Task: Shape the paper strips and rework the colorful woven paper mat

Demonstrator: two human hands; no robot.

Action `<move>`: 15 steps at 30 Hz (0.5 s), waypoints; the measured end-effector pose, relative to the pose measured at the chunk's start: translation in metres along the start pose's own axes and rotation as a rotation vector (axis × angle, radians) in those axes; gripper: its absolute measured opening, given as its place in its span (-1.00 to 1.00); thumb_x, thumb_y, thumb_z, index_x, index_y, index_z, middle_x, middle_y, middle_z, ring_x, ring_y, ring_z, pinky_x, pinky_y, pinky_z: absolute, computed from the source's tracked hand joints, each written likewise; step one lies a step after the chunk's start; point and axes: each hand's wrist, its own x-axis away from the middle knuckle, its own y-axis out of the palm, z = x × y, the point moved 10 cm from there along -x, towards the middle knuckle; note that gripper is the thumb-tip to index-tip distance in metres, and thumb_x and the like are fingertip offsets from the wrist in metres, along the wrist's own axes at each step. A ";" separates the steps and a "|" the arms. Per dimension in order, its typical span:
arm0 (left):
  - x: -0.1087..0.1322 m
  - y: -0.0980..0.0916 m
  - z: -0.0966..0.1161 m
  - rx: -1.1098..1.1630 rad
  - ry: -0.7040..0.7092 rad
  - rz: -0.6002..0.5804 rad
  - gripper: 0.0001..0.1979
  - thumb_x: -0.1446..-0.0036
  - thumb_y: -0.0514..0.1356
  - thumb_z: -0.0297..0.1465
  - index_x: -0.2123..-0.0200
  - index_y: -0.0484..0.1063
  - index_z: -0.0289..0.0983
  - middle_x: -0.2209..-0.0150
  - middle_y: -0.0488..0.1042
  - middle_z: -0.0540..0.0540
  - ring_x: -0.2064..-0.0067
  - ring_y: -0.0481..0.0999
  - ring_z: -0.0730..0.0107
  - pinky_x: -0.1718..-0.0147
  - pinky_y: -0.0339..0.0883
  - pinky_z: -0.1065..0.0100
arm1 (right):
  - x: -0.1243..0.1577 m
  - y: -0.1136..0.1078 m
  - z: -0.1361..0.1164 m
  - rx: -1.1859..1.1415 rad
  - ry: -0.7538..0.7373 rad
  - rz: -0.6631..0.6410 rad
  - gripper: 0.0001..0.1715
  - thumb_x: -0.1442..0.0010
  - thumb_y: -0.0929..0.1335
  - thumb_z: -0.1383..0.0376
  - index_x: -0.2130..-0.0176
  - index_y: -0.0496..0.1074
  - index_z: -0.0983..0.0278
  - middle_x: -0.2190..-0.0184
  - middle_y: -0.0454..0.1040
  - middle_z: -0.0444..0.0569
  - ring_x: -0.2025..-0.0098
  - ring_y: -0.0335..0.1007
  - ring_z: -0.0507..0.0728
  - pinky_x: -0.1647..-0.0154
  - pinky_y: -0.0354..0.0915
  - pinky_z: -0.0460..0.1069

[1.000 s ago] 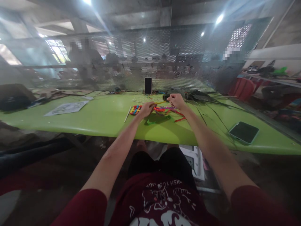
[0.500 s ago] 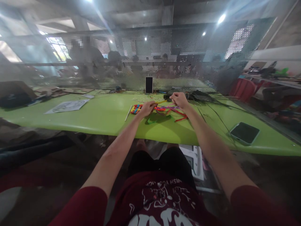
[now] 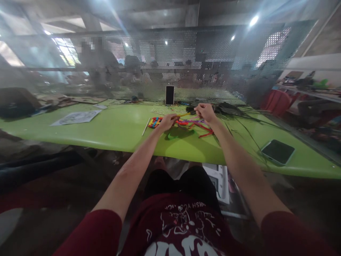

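My left hand [image 3: 167,122] is closed over a woven piece of coloured strips [image 3: 154,122] on the green table; red, yellow and blue bands show to its left. A yellow strip [image 3: 184,114] runs from the left fingers toward my right hand [image 3: 205,112], which is held a little above the table with its fingers pinched at the strip's far end. The exact grip there is too small to see clearly. Loose red strips [image 3: 205,134] and a purple strip [image 3: 200,121] trail to the right under the right hand. A green strip [image 3: 173,136] lies in front of the left hand.
A thin white stick [image 3: 145,127] lies left of the weaving. An upright phone [image 3: 169,95] stands at the back, before a perforated screen [image 3: 213,71]. A dark tablet-like device [image 3: 277,152] lies right, a printed sheet [image 3: 76,117] left. Dark cloth-like material [image 3: 229,108] is behind my right hand.
The view has shifted slightly. Both hands keep nearly the same pose, with the yellow strip still stretched between them.
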 end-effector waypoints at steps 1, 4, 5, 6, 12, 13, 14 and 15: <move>0.000 0.000 -0.001 -0.004 -0.003 0.001 -0.59 -0.27 0.12 -0.12 0.54 0.24 -0.23 0.62 0.25 0.04 0.53 0.23 0.43 0.47 0.05 0.36 | 0.000 -0.001 -0.001 0.000 -0.007 0.012 -0.47 -0.09 0.46 0.22 0.55 0.01 0.16 0.77 0.05 -0.29 0.71 -0.18 -0.09 0.74 -0.13 -0.13; -0.001 -0.001 -0.001 -0.020 0.019 0.021 -0.58 -0.27 0.12 -0.11 0.55 0.24 -0.23 0.63 0.24 0.05 0.53 0.22 0.44 0.46 0.06 0.36 | 0.001 -0.005 -0.005 0.006 -0.029 0.043 -0.46 -0.09 0.46 0.21 0.55 0.01 0.16 0.77 0.06 -0.29 0.71 -0.17 -0.09 0.74 -0.12 -0.13; -0.001 -0.002 -0.001 -0.021 0.031 0.027 -0.57 -0.28 0.11 -0.10 0.55 0.24 -0.23 0.62 0.24 0.04 0.53 0.22 0.44 0.46 0.06 0.35 | 0.001 -0.005 -0.006 0.008 -0.028 0.043 -0.46 -0.10 0.46 0.20 0.56 0.01 0.17 0.77 0.06 -0.29 0.71 -0.17 -0.09 0.73 -0.12 -0.13; -0.001 -0.002 -0.001 -0.019 0.043 0.030 -0.57 -0.28 0.11 -0.10 0.55 0.24 -0.23 0.62 0.24 0.04 0.53 0.22 0.44 0.46 0.06 0.35 | 0.002 -0.005 -0.006 0.010 -0.028 0.044 -0.46 -0.10 0.46 0.20 0.56 0.01 0.17 0.78 0.07 -0.28 0.71 -0.17 -0.09 0.73 -0.12 -0.13; -0.003 -0.001 -0.004 -0.029 0.047 0.035 -0.54 -0.28 0.12 -0.05 0.55 0.25 -0.23 0.63 0.25 0.04 0.53 0.22 0.45 0.47 0.06 0.36 | 0.002 -0.006 -0.007 0.000 -0.026 0.040 -0.49 -0.09 0.45 0.24 0.58 0.03 0.17 0.78 0.08 -0.27 0.71 -0.15 -0.09 0.71 -0.12 -0.13; -0.003 -0.001 -0.004 -0.026 0.044 0.029 -0.53 -0.27 0.12 -0.04 0.54 0.26 -0.23 0.63 0.25 0.04 0.53 0.22 0.45 0.48 0.06 0.37 | 0.002 -0.006 -0.006 0.000 -0.025 0.041 -0.49 -0.09 0.44 0.25 0.58 0.03 0.17 0.78 0.08 -0.27 0.71 -0.15 -0.09 0.71 -0.12 -0.12; -0.003 0.000 -0.004 -0.020 0.042 0.023 -0.53 -0.27 0.12 -0.03 0.54 0.26 -0.24 0.63 0.26 0.04 0.54 0.23 0.45 0.48 0.06 0.37 | 0.002 -0.006 -0.006 0.000 -0.023 0.041 -0.49 -0.10 0.44 0.25 0.58 0.03 0.17 0.77 0.08 -0.27 0.71 -0.15 -0.09 0.71 -0.11 -0.12; -0.003 0.000 -0.004 -0.014 0.039 0.020 -0.53 -0.27 0.13 -0.03 0.54 0.27 -0.24 0.62 0.26 0.04 0.54 0.23 0.45 0.49 0.05 0.37 | 0.001 -0.007 -0.006 0.002 -0.023 0.041 -0.48 -0.11 0.44 0.25 0.58 0.02 0.17 0.77 0.08 -0.26 0.71 -0.15 -0.08 0.71 -0.11 -0.12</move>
